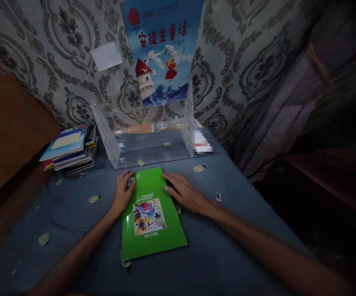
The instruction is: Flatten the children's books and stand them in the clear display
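Resting on the table, the left hand curls over the far left corner of the green book, grip unclear. The book lies flat at mid-table. The right hand lies open against its right edge. Lifting would need fingers under an edge.

A thin book with a bright green glossy cover lies flat and face up, closed, on the blue-covered tabletop, in the middle of the view. Its long side runs from 6 o'clock to 12 o'clock, the far end leaning slightly toward 11 o'clock. A square, colourful cartoon picture sits at the cover's centre, with white lettering above it and a short line of text below. A small white sticker marks the corner at 11 o'clock, where the left hand touches it; the right hand rests against the edge at 2 o'clock.
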### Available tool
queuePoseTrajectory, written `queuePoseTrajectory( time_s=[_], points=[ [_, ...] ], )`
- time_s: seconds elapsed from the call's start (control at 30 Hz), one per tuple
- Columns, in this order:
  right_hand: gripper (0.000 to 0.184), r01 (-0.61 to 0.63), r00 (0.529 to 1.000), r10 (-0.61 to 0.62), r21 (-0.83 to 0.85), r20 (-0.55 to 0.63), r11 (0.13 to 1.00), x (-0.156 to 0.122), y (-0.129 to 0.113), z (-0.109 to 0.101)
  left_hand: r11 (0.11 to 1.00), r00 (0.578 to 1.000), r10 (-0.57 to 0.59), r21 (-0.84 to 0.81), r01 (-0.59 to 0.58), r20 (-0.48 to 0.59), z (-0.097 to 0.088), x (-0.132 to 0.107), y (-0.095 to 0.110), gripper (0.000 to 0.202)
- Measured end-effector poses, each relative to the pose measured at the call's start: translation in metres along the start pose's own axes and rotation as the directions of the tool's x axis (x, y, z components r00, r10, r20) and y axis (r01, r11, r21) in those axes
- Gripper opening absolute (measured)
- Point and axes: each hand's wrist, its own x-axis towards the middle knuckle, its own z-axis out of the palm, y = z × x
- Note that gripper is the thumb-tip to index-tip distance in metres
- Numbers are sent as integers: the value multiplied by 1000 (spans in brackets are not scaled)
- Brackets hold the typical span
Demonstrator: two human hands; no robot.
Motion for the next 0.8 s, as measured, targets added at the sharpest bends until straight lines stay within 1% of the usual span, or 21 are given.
queuePoseTrajectory(
  time_s=[0.17, 0.27, 0.33, 0.43, 0.5, 0.6, 0.7, 0.8],
  points=[
    [49, -111, 985, 104, -46, -136, 993, 0, 17, -6, 995, 999, 30, -97, -27, 26, 37, 23, 17, 30],
    [44, -147, 969, 128, -73, -211, 986, 0, 29, -8, 988, 998, 39, -149, -32, 49, 50, 33, 24, 29],
    [43, -166, 959, 141, -84, -246, 982, -1, 33, -10, 982, 997, 43, -184, -30, 66, 54, 38, 27, 30],
    [42, -177, 956, 150, -90, -253, 980, -1, 35, -12, 971, 996, 28, -241, -7, 86, 53, 41, 25, 34],
    [42, -177, 959, 151, -93, -239, 980, -1, 34, -14, 960, 995, -1, -278, 28, 98, 48, 41, 21, 36],
    [42, -181, 962, 155, -101, -225, 978, -1, 31, -16, 944, 994, -50, -321, 81, 102, 38, 38, 13, 34],
    [42, -175, 963, 148, -108, -225, 979, -1, 31, -17, 940, 994, -78, -325, 99, 76, 26, 35, 5, 32],
    [41, -164, 965, 134, -118, -223, 979, -2, 33, -17, 953, 995, -91, -289, 96, 32, 14, 32, -1, 32]
  ],
)
